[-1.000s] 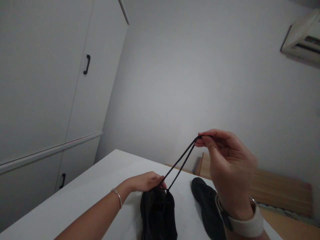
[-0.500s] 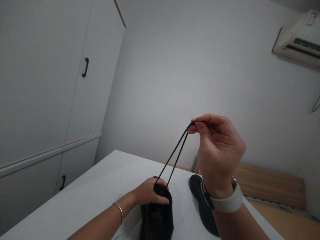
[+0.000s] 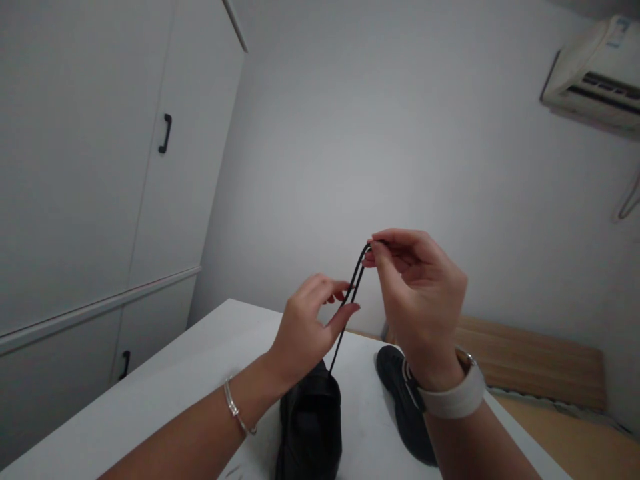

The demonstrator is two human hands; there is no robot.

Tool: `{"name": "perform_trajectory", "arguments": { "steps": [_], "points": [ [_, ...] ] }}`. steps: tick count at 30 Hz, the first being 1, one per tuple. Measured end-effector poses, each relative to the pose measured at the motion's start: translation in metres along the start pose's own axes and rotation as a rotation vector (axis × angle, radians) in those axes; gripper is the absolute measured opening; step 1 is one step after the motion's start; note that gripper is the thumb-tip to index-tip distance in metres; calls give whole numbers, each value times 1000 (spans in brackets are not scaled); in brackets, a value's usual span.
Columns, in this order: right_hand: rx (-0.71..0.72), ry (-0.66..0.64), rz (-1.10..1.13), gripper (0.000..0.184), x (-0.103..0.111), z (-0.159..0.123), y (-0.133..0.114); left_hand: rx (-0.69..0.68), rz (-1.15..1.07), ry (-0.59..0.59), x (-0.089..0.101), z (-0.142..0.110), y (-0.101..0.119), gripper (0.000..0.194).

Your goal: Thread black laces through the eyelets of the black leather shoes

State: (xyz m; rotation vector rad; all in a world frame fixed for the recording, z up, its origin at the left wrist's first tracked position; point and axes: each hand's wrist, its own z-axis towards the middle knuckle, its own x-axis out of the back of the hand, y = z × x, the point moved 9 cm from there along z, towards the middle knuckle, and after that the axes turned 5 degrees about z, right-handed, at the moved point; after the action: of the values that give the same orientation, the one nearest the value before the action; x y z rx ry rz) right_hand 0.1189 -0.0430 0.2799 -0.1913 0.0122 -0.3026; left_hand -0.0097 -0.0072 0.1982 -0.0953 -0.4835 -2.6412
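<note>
A black shoe (image 3: pixel 317 433) stands on the white table, its opening visible at the bottom of the view. Two strands of black shoelace (image 3: pixel 356 283) rise from it to my right hand (image 3: pixel 420 287), which pinches them at the top between thumb and fingers. My left hand (image 3: pixel 313 327) is partway up the strands, with its thumb and fingers apart around them; it does not grip them firmly. A second black shoe (image 3: pixel 400 400) lies to the right, partly hidden behind my right wrist.
The white table (image 3: pixel 240 333) runs under both shoes, with its far corner toward the wall. A white cabinet (image 3: pixel 100 200) with black handles stands at left. A wooden board (image 3: pixel 530 360) lies beyond the table at right, and an air conditioner (image 3: pixel 595 80) hangs above.
My left hand has left the shoe's opening and risen to the laces. My right hand has shifted slightly left, still holding the laces, and the two strands run closer together.
</note>
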Motion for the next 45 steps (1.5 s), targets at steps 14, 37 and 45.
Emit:
{"name": "perform_trajectory", "arguments": {
  "steps": [14, 37, 45],
  "points": [
    [-122, 8, 134, 9, 5, -12, 1, -215, 308, 78, -9, 27, 42, 11],
    [-710, 462, 613, 28, 98, -86, 180, 599, -650, 179, 25, 21, -123, 20],
    [-728, 558, 168, 34, 182, -162, 233, 826, -403, 412, 101, -73, -242, 25]
  ]
}}
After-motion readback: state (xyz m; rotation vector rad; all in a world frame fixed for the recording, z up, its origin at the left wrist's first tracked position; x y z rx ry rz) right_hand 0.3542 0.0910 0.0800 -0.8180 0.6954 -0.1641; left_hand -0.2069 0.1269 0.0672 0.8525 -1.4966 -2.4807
